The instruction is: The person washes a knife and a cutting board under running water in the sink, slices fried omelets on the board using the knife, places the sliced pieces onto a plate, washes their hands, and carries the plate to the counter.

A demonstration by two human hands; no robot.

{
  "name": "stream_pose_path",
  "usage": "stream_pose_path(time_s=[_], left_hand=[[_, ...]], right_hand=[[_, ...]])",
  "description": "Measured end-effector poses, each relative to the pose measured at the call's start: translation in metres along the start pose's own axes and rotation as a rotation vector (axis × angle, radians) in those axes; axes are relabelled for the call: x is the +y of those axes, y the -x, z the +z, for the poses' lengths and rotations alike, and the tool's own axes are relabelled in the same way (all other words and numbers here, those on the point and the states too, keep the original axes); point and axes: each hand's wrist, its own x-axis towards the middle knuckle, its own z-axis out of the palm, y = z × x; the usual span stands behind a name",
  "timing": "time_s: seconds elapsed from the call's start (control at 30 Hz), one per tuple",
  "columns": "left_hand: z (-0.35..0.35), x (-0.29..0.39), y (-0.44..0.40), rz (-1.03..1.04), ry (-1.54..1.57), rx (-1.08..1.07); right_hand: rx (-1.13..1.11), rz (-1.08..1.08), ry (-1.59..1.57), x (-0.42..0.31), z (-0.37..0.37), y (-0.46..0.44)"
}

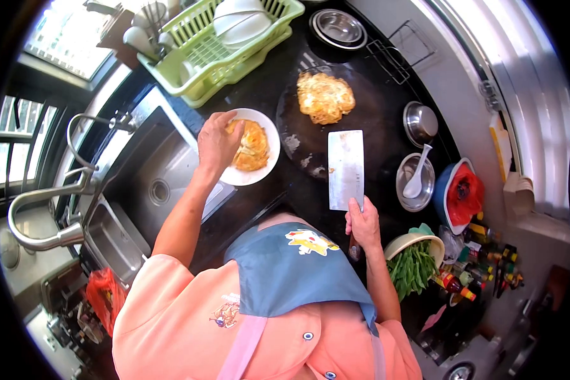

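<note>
My right hand [363, 223] is wrapped round the handle of a cleaver [346, 170], whose broad blade lies flat and points away from me over the dark round board [297, 152]. A golden fried egg [325, 97] rests on that board, just beyond the blade's far end. On the left, another fried egg [252, 147] sits on a white plate [271, 130]. My left hand [218, 142] is over the plate's left rim, fingers bent and apart, close to this egg. Whether its fingertips touch the egg I cannot tell.
A sink [139, 171] with a faucet [50, 237] is at left. Behind the plate stands a green dish rack [202, 69] with white bowls. Metal bowls [420, 123], a white spoon [418, 174], a basket of green vegetables [415, 263] and several bottles [453, 283] line the right.
</note>
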Motion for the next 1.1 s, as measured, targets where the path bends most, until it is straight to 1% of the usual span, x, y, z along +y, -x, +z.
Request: stream_pose_path(time_s=[0.1, 0.2, 0.23, 0.27, 0.33, 0.37, 0.43, 0.5, 0.6, 0.63, 0.73, 0.77, 0.87, 0.97, 1.07, 1.1], left_hand=[[0.017, 0.028, -0.031, -0.104, 0.271, -0.15], [0.067, 0.03, -0.059, -0.203, 0.392, -0.247], [0.09, 0.026, -0.064, -0.274, 0.453, -0.317], [0.096, 0.039, -0.071, -0.416, 0.475, -0.451], [0.122, 0.053, -0.076, -0.556, 0.659, -0.497], [0.133, 0.056, -0.077, -0.539, 0.662, -0.482], [0.153, 0.061, -0.08, -0.435, 0.46, -0.38], [0.142, 0.095, -0.074, -0.326, 0.244, -0.3], [0.165, 0.102, -0.063, -0.242, 0.264, -0.163], [0.164, 0.112, -0.061, -0.31, 0.354, -0.141], [0.184, 0.112, -0.056, -0.267, 0.613, 0.013], [0.184, 0.116, -0.056, -0.427, 0.736, -0.067], [0.177, 0.121, -0.055, -0.499, 0.974, -0.204], [0.161, 0.119, -0.046, -0.422, 0.93, -0.235], [0.136, 0.106, -0.035, -0.404, 0.872, -0.339], [0.131, 0.094, -0.031, -0.374, 0.789, -0.385]], right_hand=[[0.052, 0.027, -0.018, 0.005, -0.01, -0.004], [0.104, 0.014, -0.003, 0.003, -0.017, -0.008], [0.11, 0.011, -0.014, 0.003, -0.019, -0.01], [0.114, 0.009, -0.021, 0.002, -0.021, -0.012], [0.116, 0.01, -0.034, -0.001, -0.026, -0.018], [0.115, 0.018, -0.042, -0.003, -0.028, -0.021], [0.109, -0.007, -0.025, -0.009, -0.033, -0.028], [0.105, -0.017, -0.021, -0.013, -0.037, -0.034], [0.11, -0.026, -0.021, -0.021, -0.044, -0.045], [0.114, -0.031, -0.013, -0.023, -0.047, -0.049], [0.127, -0.03, -0.019, -0.031, -0.051, -0.058], [0.131, -0.026, -0.025, -0.032, -0.052, -0.06], [0.138, -0.039, -0.011, -0.032, -0.053, -0.068], [0.138, -0.046, 0.046, -0.03, -0.055, -0.073], [0.133, -0.07, 0.215, -0.042, -0.055, -0.071], [0.162, -0.178, 0.345, -0.046, -0.053, -0.071]])
